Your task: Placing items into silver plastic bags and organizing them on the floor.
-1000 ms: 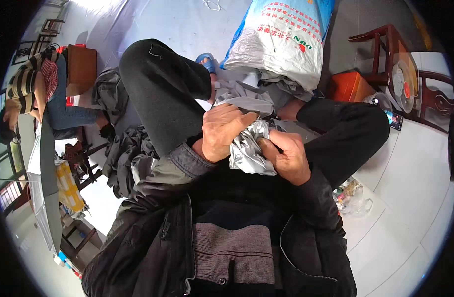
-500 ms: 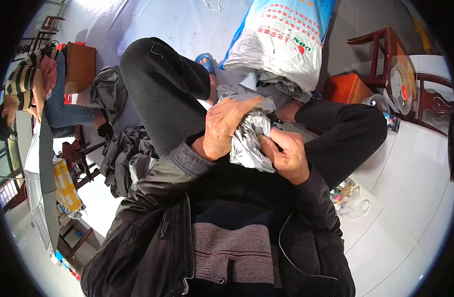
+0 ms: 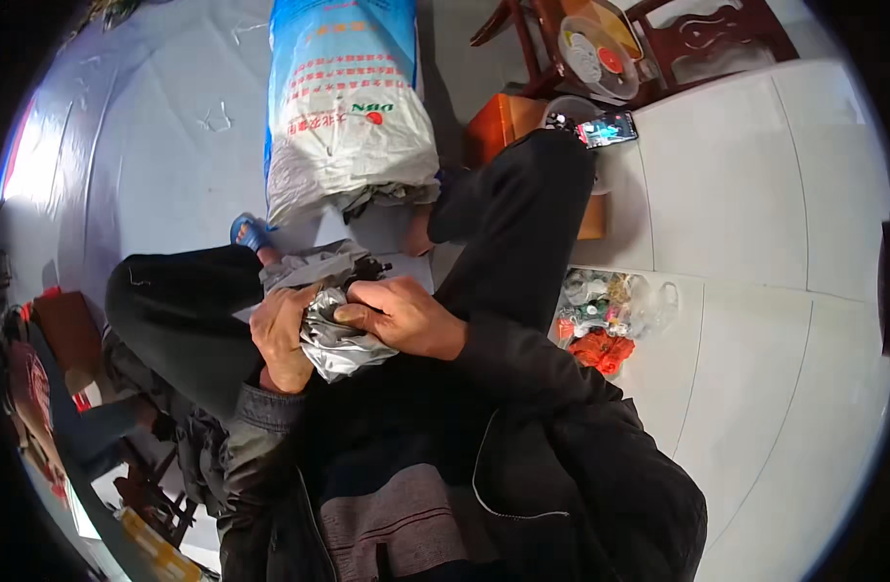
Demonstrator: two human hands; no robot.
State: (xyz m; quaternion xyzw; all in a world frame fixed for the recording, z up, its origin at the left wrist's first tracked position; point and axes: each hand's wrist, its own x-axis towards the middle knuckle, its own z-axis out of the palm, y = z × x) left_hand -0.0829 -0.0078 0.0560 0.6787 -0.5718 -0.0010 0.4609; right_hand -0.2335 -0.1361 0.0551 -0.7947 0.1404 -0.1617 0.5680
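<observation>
A bunched piece of thin silvery-grey fabric [image 3: 340,347] is held above my lap. My left hand [image 3: 284,335] grips its left side, fingers curled round it. On the other side my right hand [image 3: 403,316] is closed on the upper right part, with the thumb pressed across the folds. A duller grey stretch of the fabric [image 3: 314,264] spreads beyond my fingers toward the floor between my legs. The fingertips of both hands are partly hidden in the folds.
Ahead lies a big blue-and-white woven sack [image 3: 353,136] with grey cloth at its mouth. Right of it are an orange-brown box [image 3: 503,126], a wooden chair [image 3: 707,44] and a lit phone [image 3: 608,129]. Clear plastic bags [image 3: 610,306] lie on the tiles. Another person sits at far left.
The view has swung right, so the sack and my hands appear farther left. My right hand has moved up the fabric, its thumb now lying across the top folds. Both hands keep their hold.
</observation>
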